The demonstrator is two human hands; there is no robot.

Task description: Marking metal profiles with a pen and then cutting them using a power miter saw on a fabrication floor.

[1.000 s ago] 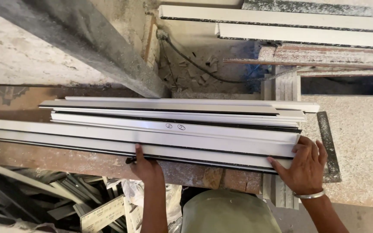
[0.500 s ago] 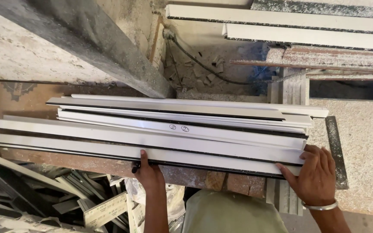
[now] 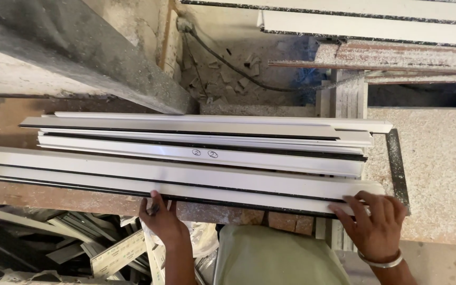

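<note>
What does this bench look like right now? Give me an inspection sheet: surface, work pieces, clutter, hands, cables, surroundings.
Surface: dusty speckled bench top, worn reddish front edge.
Work pieces: stack of long white profiles lying lengthwise on the bench, right ends roughly level; nearest profile runs out of view to the left.
Clutter: metal square flat by the stack's right end; scrap offcuts below the bench.
Hands: left hand grips the stack's near edge, fingers curled under; right hand lies open on the near right corner, bangle on wrist.
Cables: dark cable crossing the rubble behind the bench.
Surroundings: more profiles stored above; concrete beam.
</note>
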